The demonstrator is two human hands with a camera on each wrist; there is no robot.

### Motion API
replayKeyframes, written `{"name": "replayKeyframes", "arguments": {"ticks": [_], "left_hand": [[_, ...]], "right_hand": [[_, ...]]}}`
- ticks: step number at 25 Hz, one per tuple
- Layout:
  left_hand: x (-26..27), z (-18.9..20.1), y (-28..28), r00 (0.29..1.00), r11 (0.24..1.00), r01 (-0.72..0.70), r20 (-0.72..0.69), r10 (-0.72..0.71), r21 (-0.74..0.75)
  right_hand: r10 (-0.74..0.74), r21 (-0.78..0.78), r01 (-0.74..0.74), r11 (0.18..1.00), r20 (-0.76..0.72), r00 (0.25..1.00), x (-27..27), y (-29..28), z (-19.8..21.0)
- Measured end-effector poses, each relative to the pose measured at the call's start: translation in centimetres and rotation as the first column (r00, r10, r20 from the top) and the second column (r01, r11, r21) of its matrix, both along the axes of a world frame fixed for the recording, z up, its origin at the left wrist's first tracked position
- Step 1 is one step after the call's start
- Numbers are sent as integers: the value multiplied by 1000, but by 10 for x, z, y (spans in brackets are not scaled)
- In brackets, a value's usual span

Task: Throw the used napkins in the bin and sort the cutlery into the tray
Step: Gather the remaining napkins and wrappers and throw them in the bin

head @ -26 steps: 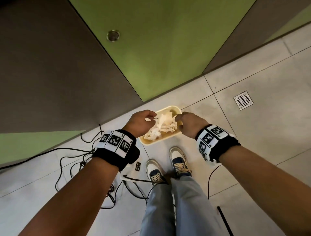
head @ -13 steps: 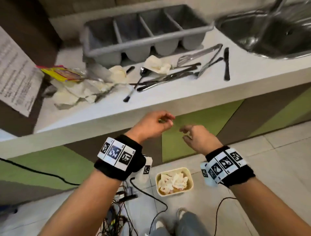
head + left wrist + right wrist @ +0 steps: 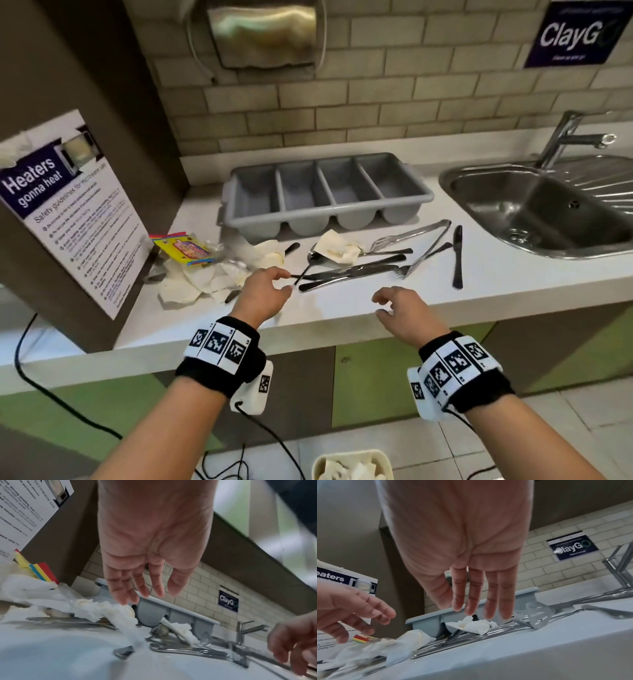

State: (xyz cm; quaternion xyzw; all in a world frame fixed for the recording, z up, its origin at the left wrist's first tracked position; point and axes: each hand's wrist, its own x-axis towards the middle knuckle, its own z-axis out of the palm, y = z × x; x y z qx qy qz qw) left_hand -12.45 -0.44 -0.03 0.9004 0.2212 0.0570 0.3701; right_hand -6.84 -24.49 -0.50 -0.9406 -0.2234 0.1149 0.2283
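Note:
Both hands hover empty over the counter's front edge. My left hand [image 3: 267, 287] hangs with relaxed fingers [image 3: 137, 588] just in front of the crumpled napkins [image 3: 191, 281] and the cutlery pile [image 3: 356, 270]. My right hand [image 3: 390, 305] is open too, its fingers [image 3: 476, 599] straight, nearer than the forks and knives. One napkin [image 3: 337, 247] lies on the cutlery, seen as a white wad [image 3: 471, 625] in the right wrist view. A black knife [image 3: 457, 257] lies apart at the right. The grey four-compartment tray [image 3: 325, 192] stands behind, empty. The cream bin [image 3: 352, 466] on the floor holds napkins.
A steel sink [image 3: 548, 209] with a tap [image 3: 568, 137] is at the right. A colourful wrapper [image 3: 185, 251] lies by the napkins. A brown cabinet side with a poster [image 3: 65, 212] stands at the left. Cables [image 3: 51, 394] trail below the counter.
Both hands have risen from the floor bin, where they let go of napkins, up to the counter edge. The view has swung from the floor up to the counter.

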Motion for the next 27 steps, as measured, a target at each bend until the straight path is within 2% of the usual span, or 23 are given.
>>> {"name": "replayKeyframes", "arguments": {"ticks": [3,6,9,13,17,20,24,27], "left_hand": [[23,-7,18,993,988,-114,-32,118,107],[45,-11,36,982,951,-158,-56,179,267],[67,-11,48,986,914,-54,-123,112,403],[98,-9,46,959,812,136,-283,38,568],[118,-14,47,883,776,207,-456,114,595],[125,-20,52,851,802,200,-505,142,563],[127,-22,50,898,807,181,-428,97,562],[126,-18,46,925,837,151,-373,68,527]], "right_hand": [[32,-48,-32,998,16,999,39,17,2],[56,-55,-54,997,31,998,78,44,2],[85,-82,-81,993,52,995,104,73,-2],[128,-203,-116,972,44,991,124,106,-6],[102,-398,-90,913,10,995,132,121,-12],[73,-364,-81,928,-35,997,136,124,-15],[63,-326,-65,943,-17,998,142,124,-16],[33,-249,-30,968,9,999,144,124,-14]]}}
